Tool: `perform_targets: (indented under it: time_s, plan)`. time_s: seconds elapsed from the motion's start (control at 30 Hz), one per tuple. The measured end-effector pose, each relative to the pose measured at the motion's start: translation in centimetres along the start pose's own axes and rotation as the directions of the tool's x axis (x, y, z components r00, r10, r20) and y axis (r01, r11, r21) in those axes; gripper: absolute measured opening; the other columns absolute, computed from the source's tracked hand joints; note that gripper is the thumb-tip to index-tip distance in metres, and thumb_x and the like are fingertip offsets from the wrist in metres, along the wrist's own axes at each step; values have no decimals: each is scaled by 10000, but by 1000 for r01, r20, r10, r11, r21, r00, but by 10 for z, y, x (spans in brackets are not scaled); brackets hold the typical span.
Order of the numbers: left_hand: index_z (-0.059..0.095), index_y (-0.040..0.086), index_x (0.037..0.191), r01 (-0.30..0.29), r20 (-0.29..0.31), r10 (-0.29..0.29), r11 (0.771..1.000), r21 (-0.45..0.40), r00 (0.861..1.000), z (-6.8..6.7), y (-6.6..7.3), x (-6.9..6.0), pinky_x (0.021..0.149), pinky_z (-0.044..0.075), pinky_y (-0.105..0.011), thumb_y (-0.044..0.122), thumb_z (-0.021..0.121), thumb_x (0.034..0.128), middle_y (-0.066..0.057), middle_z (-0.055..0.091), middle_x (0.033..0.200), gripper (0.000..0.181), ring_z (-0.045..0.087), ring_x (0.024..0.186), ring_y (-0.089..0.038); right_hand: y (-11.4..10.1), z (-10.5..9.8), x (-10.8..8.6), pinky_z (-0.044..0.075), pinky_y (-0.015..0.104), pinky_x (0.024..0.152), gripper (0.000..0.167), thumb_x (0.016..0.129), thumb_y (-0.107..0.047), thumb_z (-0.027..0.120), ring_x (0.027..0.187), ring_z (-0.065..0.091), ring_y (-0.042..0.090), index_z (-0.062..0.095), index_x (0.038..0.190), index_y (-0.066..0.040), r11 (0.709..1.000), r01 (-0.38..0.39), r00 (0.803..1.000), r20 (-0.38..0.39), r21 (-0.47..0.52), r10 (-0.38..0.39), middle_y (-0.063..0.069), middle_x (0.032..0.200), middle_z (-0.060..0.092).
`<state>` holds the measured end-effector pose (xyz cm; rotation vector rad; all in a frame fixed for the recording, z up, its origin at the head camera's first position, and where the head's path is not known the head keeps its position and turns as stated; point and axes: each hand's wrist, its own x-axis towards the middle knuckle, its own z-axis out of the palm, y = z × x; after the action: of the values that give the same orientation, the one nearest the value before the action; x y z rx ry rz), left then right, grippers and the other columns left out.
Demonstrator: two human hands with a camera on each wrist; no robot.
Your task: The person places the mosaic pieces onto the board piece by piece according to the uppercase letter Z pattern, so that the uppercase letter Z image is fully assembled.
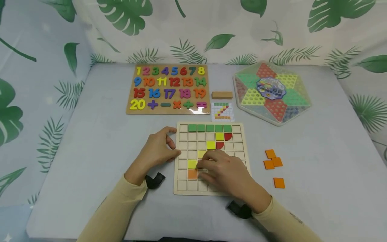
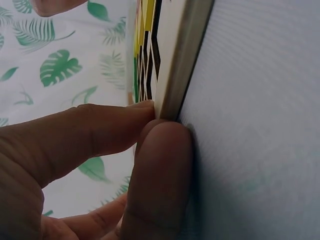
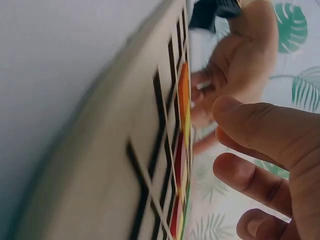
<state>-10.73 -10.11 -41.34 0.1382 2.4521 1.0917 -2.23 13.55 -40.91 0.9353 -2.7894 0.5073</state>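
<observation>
A square wooden grid board (image 1: 178,188) lies on the table. A row of green square tiles (image 1: 210,128) runs near its top, with yellow tiles (image 1: 210,145) on a diagonal and red quarter-round tiles (image 1: 228,136) beside them. One orange tile (image 1: 192,174) sits low on the left. My left hand (image 1: 158,146) touches the board's left edge with thumb and index finger spread apart. Over the lower middle hovers my right hand (image 1: 225,169), hiding several cells; in the right wrist view its thumb (image 3: 250,120) and fingers stand apart with nothing seen between them.
Several loose orange tiles (image 1: 277,161) lie right of the board. Behind it are a pattern card (image 1: 222,116), a wooden block (image 1: 222,95) and a number puzzle (image 1: 169,87). A hexagonal checkers board (image 1: 294,111) lies at the back right. Patterned cloth (image 1: 193,30) hangs behind the table.
</observation>
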Motion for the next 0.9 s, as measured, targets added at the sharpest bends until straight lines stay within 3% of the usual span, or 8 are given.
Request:
perform_targets:
  time_s: [0.23, 0.47, 0.7, 0.9]
  plan:
    - [587, 60, 1398, -42, -76, 48, 997, 71, 996, 2, -1, 0, 703, 455, -274, 176, 876, 800, -34, 704, 942, 674, 584, 737, -162, 22, -10, -18, 586, 291, 609, 235, 770, -310, 924, 898, 699, 146, 812, 967, -246, 995, -87, 994, -68, -40, 84, -51, 961, 700]
    - [594, 65, 1396, -40, -84, 47, 996, 81, 995, 2, -1, 0, 749, 456, -295, 183, 884, 799, -29, 703, 953, 674, 583, 772, -177, 54, -29, -48, 565, 346, 586, 283, 715, -227, 950, 858, 687, 180, 813, 958, -182, 982, -186, 974, -142, -45, 178, -17, 941, 693]
    - [591, 67, 1399, -33, -80, 39, 996, 82, 996, 2, -1, 0, 794, 468, -316, 189, 882, 799, -27, 706, 962, 678, 596, 822, -186, 82, -49, -85, 521, 351, 528, 333, 720, -224, 936, 837, 692, 200, 807, 1023, -178, 933, -342, 938, -97, -111, 332, 8, 1045, 718]
    - [595, 75, 1398, -33, -80, 39, 997, 75, 996, 2, 0, 0, 781, 460, -309, 186, 882, 799, -29, 711, 965, 673, 592, 797, -185, 92, -61, -104, 489, 329, 521, 350, 727, -196, 898, 882, 685, 231, 791, 1060, -201, 906, -402, 915, -20, -132, 403, 29, 1078, 701]
